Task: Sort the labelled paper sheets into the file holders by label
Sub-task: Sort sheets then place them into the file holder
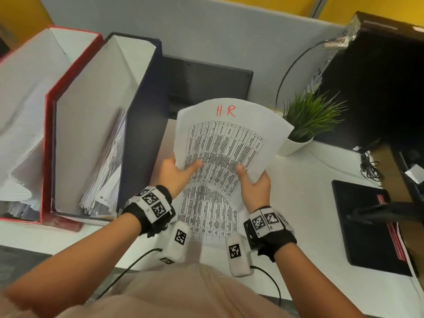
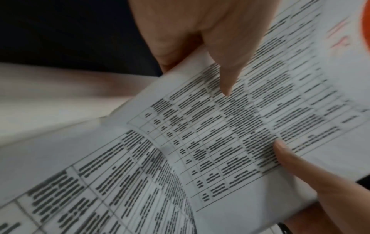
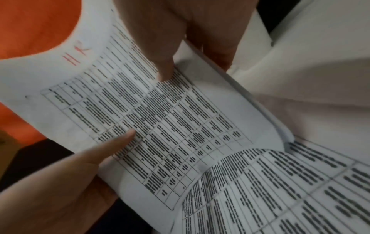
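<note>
A white printed sheet [image 1: 227, 143] with "H-R" written in red at its top is lifted and tilted above the desk. My left hand [image 1: 183, 167] pinches its lower left edge, thumb on the print. My right hand [image 1: 250, 177] pinches the lower right edge. In the right wrist view the held sheet [image 3: 160, 118] looks like the top of a thin bundle. More printed sheets [image 1: 206, 216] lie flat underneath. A red file holder [image 1: 47, 125] stands at the left. Beside it a dark blue file holder [image 1: 142, 111] contains leaning papers [image 1: 103, 171]. The left wrist view shows both thumbs on the sheet [image 2: 220, 134].
A potted plant [image 1: 307, 120] in a white pot stands just right of the raised sheet. A black flat device [image 1: 206, 83] lies behind it against the grey partition. A black computer case [image 1: 378, 88] and a black pad [image 1: 367, 226] occupy the right side.
</note>
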Motion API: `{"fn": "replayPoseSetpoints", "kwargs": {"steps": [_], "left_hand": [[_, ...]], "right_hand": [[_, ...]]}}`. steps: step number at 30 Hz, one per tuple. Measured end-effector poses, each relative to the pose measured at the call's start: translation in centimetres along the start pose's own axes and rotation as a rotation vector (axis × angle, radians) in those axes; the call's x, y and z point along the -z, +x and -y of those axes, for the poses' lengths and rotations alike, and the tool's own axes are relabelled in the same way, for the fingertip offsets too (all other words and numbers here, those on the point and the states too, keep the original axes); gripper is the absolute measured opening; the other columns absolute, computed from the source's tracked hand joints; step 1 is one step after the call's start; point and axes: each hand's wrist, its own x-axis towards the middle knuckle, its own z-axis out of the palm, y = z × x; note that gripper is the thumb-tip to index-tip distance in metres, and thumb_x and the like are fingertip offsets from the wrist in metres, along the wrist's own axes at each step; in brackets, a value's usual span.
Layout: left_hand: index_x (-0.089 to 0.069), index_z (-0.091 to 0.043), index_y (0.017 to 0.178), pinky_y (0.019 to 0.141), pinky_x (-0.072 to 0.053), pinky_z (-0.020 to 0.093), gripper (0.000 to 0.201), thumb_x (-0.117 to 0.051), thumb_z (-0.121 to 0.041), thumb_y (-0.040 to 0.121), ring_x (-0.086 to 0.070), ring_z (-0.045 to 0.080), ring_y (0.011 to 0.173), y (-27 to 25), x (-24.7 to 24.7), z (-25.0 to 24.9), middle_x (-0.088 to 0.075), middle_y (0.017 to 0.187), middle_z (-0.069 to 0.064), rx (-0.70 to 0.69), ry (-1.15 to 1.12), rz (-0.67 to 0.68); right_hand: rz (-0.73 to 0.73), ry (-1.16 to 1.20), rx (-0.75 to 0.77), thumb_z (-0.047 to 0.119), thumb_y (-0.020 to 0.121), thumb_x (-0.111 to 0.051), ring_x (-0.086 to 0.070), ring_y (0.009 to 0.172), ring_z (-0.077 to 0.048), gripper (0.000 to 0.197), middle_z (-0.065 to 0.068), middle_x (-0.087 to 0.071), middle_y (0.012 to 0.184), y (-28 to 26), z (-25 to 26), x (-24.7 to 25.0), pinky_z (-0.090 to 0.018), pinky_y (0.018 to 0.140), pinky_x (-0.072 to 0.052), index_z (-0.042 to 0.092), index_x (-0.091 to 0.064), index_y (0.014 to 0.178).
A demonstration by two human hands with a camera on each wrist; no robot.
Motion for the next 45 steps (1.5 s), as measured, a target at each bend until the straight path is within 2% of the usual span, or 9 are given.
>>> {"fn": "replayPoseSetpoints", "kwargs": {"steps": [4,8,14,18,22,27,31,37,45], "left_hand": [[-0.066,-0.024,0.087,0.067,-0.053,0.022,0.012,-0.073,-0.019,0.079,-0.064,0.006,0.074,0.3,0.4,-2.0,-0.069,0.085,-0.003,-0.007,0.048,-0.027],[-0.068,-0.014,0.104,0.075,-0.055,0.023,0.027,-0.073,-0.017,0.078,-0.067,0.009,0.086,0.2,2.4,-7.1,-0.071,0.099,0.003,-0.120,0.081,-0.018],[-0.065,-0.014,0.109,0.085,-0.055,0.039,0.041,-0.076,-0.028,0.073,-0.069,0.017,0.093,-0.3,11.8,-14.3,-0.072,0.102,0.003,-0.119,0.170,-0.043],[-0.069,-0.027,0.099,0.081,-0.053,0.032,0.042,-0.079,-0.041,0.061,-0.070,0.005,0.085,-0.9,20.2,-16.7,-0.073,0.093,-0.012,-0.045,0.277,-0.130],[-0.066,-0.032,0.110,0.093,-0.045,0.048,0.075,-0.088,-0.050,0.041,-0.066,0.022,0.103,-1.0,28.1,-16.7,-0.070,0.110,-0.004,0.201,0.306,-0.159],[-0.064,-0.030,0.107,0.088,-0.051,0.043,0.057,-0.081,-0.043,0.055,-0.068,0.017,0.092,-0.3,33.4,-15.1,-0.071,0.101,-0.007,0.374,0.490,-0.321],[-0.065,-0.018,0.109,0.090,-0.049,0.040,0.053,-0.082,-0.037,0.063,-0.064,0.024,0.092,1.0,33.8,-13.4,-0.068,0.103,0.005,0.444,0.693,-0.440],[-0.063,-0.004,0.098,0.066,-0.048,0.033,0.046,-0.085,-0.025,0.063,-0.059,0.027,0.080,4.9,29.8,-9.5,-0.064,0.095,0.013,0.362,0.990,-0.433],[-0.061,-0.009,0.087,0.075,-0.056,0.038,0.039,-0.079,-0.021,0.055,-0.063,0.027,0.073,9.4,28.0,-5.3,-0.064,0.079,0.004,0.417,1.390,-0.127]], "right_hand": [[-0.001,-0.014,0.023,0.017,0.089,-0.061,-0.058,0.091,0.006,0.026,0.022,-0.059,0.096,1.1,1.6,-0.2,-0.001,0.075,-0.044,0.019,-0.060,0.115],[0.075,0.049,0.092,0.023,0.087,-0.062,-0.058,0.086,0.020,0.019,0.026,-0.060,0.098,2.0,4.5,-0.5,0.001,0.070,-0.045,0.034,-0.058,0.103],[0.264,-0.021,0.041,0.073,0.071,-0.046,-0.064,0.093,-0.013,0.063,0.003,-0.066,0.105,1.9,3.4,0.2,-0.016,0.071,-0.054,0.033,-0.054,0.119],[0.234,-0.210,-0.049,0.052,0.078,-0.057,-0.061,0.096,-0.026,0.042,-0.005,-0.065,0.096,2.0,-1.0,1.2,-0.032,0.078,-0.051,0.030,-0.054,0.114],[0.153,-0.311,-0.137,0.020,0.077,-0.073,-0.058,0.088,-0.024,0.041,-0.022,-0.063,0.099,1.6,-4.0,1.9,-0.009,0.076,-0.045,0.016,-0.057,0.114],[0.099,-0.556,-0.109,0.015,0.065,-0.083,-0.058,0.099,-0.036,0.054,-0.021,-0.062,0.098,0.6,-5.8,2.4,-0.046,0.096,-0.041,0.006,-0.060,0.113],[0.186,-0.714,-0.125,0.008,0.058,-0.087,-0.054,0.104,-0.048,0.069,-0.033,-0.059,0.110,1.0,-8.2,3.0,-0.061,0.095,-0.035,-0.008,-0.056,0.117],[0.260,-1.115,-0.112,0.057,0.039,-0.086,-0.063,0.100,-0.037,0.098,-0.023,-0.064,0.115,1.1,-8.7,2.7,-0.045,0.091,-0.050,0.004,-0.061,0.117],[0.242,-1.088,-0.138,0.035,0.044,-0.092,-0.052,0.115,-0.043,0.104,-0.029,-0.051,0.130,0.6,-7.0,2.2,-0.046,0.100,-0.040,-0.005,-0.049,0.129]]}}
